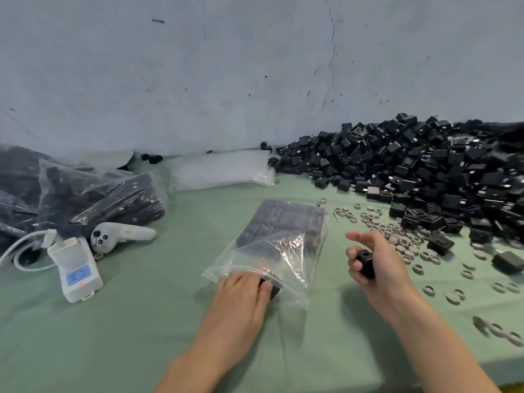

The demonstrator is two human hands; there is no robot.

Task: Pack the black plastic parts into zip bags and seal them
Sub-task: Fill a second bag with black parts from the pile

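A clear zip bag (286, 248) lies in the middle of the green table, its far half filled with neat rows of black plastic parts. My left hand (243, 293) is at the bag's near mouth and pinches one black part (272, 289) just inside the opening. My right hand (374, 262) hovers to the right of the bag and grips another black part (365, 260), with the index finger pointing left. A big heap of loose black parts (425, 171) covers the table's back right.
Several filled bags (85, 194) lie at the left. A stack of empty zip bags (221, 170) sits by the wall. A white power strip (75, 270) with cable and a white controller (122, 236) lie at front left. Grey rings (402, 245) are scattered at right.
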